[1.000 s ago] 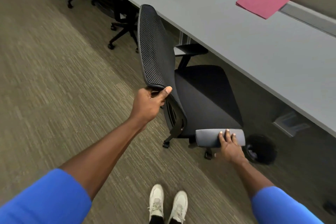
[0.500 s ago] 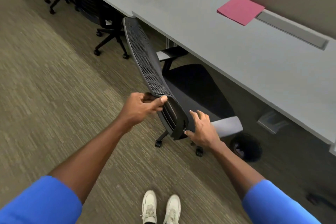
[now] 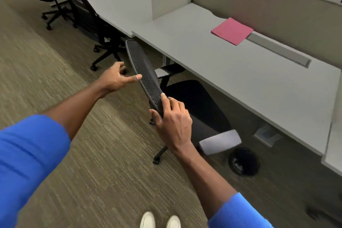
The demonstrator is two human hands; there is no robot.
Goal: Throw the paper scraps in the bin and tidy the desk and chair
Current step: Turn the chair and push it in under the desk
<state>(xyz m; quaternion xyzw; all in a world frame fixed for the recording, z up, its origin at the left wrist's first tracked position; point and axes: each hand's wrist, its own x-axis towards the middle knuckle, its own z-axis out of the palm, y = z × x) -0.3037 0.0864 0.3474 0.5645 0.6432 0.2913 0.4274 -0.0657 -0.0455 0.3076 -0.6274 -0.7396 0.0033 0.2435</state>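
Grey desk [image 3: 231,83] with pink paper folder [image 3: 232,30] near its back edge, black mesh-backed office chair [image 3: 146,74] partly under front edge, right hand [image 3: 173,122] clamped on backrest, left hand [image 3: 115,77] open, thumb touching mesh; one-handed push may swing armrest into desk.

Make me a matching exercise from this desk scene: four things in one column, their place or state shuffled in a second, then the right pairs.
Things
1. pink folder
2. bin
3. left hand
4. right hand

Place or state
A. on the floor beside the chair's grey armrest
B. gripping the lower edge of the mesh backrest
C. flat on the desk, near the partition
D. open, thumb tip at the backrest's edge

Pairs: 1-C, 2-A, 3-D, 4-B
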